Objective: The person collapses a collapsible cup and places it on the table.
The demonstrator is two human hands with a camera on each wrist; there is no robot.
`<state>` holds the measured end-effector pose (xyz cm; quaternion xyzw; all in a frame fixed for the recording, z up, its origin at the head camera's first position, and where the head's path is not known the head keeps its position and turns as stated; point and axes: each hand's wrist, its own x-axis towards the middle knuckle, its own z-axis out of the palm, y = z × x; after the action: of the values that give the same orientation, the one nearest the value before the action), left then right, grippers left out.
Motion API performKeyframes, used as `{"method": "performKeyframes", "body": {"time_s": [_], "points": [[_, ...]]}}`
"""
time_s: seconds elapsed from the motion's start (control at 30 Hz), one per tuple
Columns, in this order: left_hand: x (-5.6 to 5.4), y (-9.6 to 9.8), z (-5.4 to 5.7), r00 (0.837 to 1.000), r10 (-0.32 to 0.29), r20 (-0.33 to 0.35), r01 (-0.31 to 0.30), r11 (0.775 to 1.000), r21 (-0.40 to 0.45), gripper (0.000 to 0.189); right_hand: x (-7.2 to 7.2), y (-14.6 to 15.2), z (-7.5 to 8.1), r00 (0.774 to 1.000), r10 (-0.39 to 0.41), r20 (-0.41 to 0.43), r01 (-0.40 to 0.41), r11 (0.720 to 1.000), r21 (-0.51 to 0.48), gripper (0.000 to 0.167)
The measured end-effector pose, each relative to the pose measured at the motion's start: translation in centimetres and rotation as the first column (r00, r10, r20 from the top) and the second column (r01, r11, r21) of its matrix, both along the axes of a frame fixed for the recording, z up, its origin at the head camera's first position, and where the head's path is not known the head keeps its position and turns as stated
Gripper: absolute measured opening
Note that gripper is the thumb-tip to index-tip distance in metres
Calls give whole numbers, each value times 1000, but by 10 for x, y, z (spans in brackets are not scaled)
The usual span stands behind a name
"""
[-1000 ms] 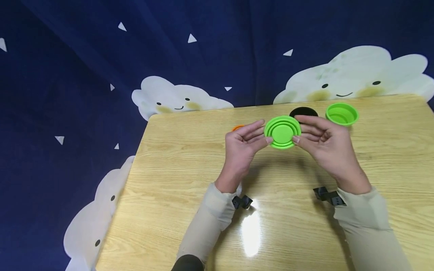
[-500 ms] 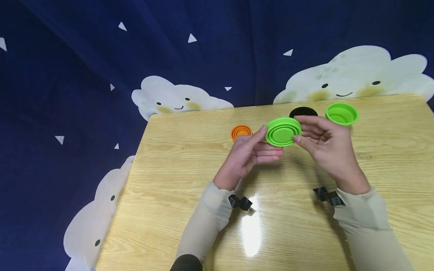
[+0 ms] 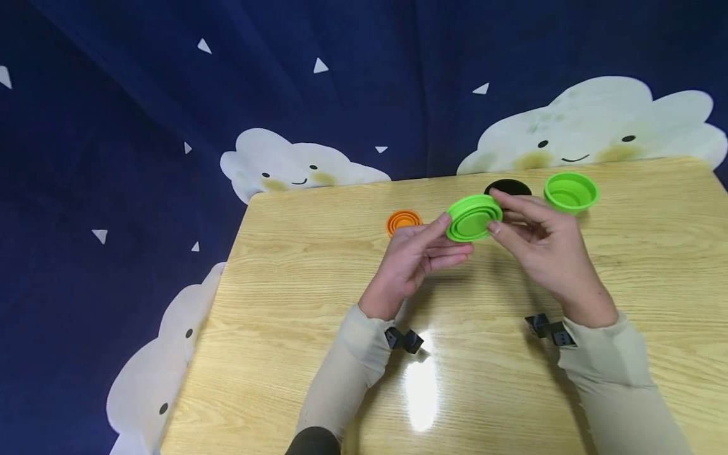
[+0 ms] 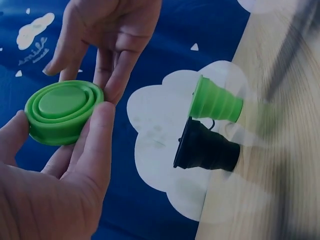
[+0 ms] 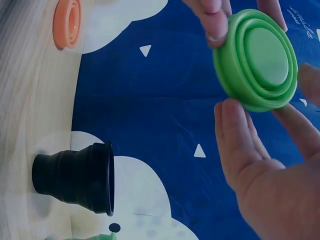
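Note:
A bright green collapsible cup (image 3: pixel 471 224), folded flat into concentric rings, is held tilted above the table between both hands. My left hand (image 3: pixel 405 260) grips its left edge, thumb on the rim and fingers stretched underneath. On the opposite side my right hand (image 3: pixel 543 249) pinches the rim between thumb and fingers. From the left wrist view, the cup's flat round base (image 4: pixel 62 101) faces up among the rings. Seen in the right wrist view, the folded green cup (image 5: pixel 265 57) has fingers at both its upper and lower edges.
Behind the left hand, a small orange collapsible cup (image 3: pixel 404 219) lies folded on the wooden table (image 3: pixel 284 303). Farther back stand a black cup (image 5: pixel 72 172), partly covered by the right hand in the head view, and an expanded green cup (image 3: pixel 571 192). A dark blue cloud-print cloth (image 3: pixel 341 95) hangs behind.
My left hand has shifted its grip, from pinching the front rim to thumb on the side with fingers beneath. The green cup has tilted, and the orange cup shows more fully.

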<state>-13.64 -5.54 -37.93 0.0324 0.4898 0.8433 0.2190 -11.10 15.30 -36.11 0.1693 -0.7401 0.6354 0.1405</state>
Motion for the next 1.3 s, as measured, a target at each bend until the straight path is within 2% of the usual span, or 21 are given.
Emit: {"method": "performKeyframes", "body": {"time_s": [0.2,0.43,0.63,0.8,0.93,1.13,1.23,1.3], "points": [[0,-1,0,995,77,-56,-80,996,-38,29,0,-2,1,999,-31,24,31,999,15,46],[1,-2,1,983,162,-82,-167,984,-55,24,0,-2,0,1000,-2,23,3,999,-40,44],[-2,-8,7,963,230,-142,-248,961,-122,33,-3,-8,4,1000,3,24,-3,1000,12,46],[-6,-14,13,950,246,-193,-279,945,-168,47,-6,-14,10,994,-28,103,20,997,70,51],[-9,-15,13,938,246,-244,-297,933,-203,56,-9,-17,9,985,-59,164,40,993,115,61],[-13,-14,10,916,247,-316,-341,894,-290,63,-16,-21,4,982,-98,160,57,969,241,68],[-14,-12,9,900,238,-365,-370,859,-353,65,-20,-24,1,984,-120,130,80,956,282,67],[-16,-11,9,888,229,-400,-393,828,-400,66,-24,-26,-2,986,-134,97,99,948,302,66]]}}
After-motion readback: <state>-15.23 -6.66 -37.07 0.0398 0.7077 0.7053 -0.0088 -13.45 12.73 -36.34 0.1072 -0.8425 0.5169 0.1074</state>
